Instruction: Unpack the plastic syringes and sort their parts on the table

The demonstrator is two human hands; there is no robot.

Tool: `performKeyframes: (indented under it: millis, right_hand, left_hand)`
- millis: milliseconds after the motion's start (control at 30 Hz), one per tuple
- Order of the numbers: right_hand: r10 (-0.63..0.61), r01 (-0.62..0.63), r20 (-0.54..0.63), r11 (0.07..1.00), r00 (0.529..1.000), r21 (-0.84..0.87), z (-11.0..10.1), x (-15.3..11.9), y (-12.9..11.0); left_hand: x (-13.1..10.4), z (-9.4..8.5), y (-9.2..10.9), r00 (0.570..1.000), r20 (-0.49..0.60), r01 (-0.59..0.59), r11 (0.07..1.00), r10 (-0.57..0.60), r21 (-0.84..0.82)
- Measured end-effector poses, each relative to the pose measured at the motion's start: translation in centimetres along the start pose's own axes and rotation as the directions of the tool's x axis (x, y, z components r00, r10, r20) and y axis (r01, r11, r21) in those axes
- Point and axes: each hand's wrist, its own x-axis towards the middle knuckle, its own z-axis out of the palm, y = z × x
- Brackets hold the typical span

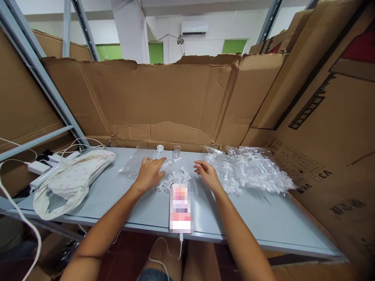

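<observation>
My left hand point(150, 172) has its thumb and fingers around the near end of a small clear plastic bottle point(169, 164), which lies tilted with a white piece at its far end. To the right, my right hand point(205, 172) is raised over the table, its fingers loosely bent and apart with nothing visible in them. Between the hands lies a pile of small white plastic caps and pump parts point(175, 179). Behind them stand another clear bottle point(176, 151) and a white pump head point(159, 148). A flat clear plastic bag point(131, 164) lies left of my left hand.
A phone point(181, 208) on a charging cable lies at the table's front edge. Several bagged pump bottles point(252, 171) are heaped at right. A white cloth bag point(73, 181) and a power strip point(43, 171) are at left. Cardboard walls point(175, 97) enclose the grey table point(263, 222).
</observation>
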Motion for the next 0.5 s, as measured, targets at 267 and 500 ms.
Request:
performKeyframes:
  millis: [267, 500]
  right_hand:
    - [0.014, -0.213, 0.442, 0.890, 0.897, 0.404, 0.0, -1.5, -3.2]
    - [-0.067, -0.295, 0.620, 0.836, 0.782, 0.463, 0.1, -1.9, -2.8]
  left_hand:
    - [1.2, -2.5, 3.2, 0.727, -0.362, -0.506, 0.811, 0.584, 0.293]
    - [2.8, -2.2, 5.6, 0.565, -0.425, -0.537, 0.707, 0.707, 0.461]
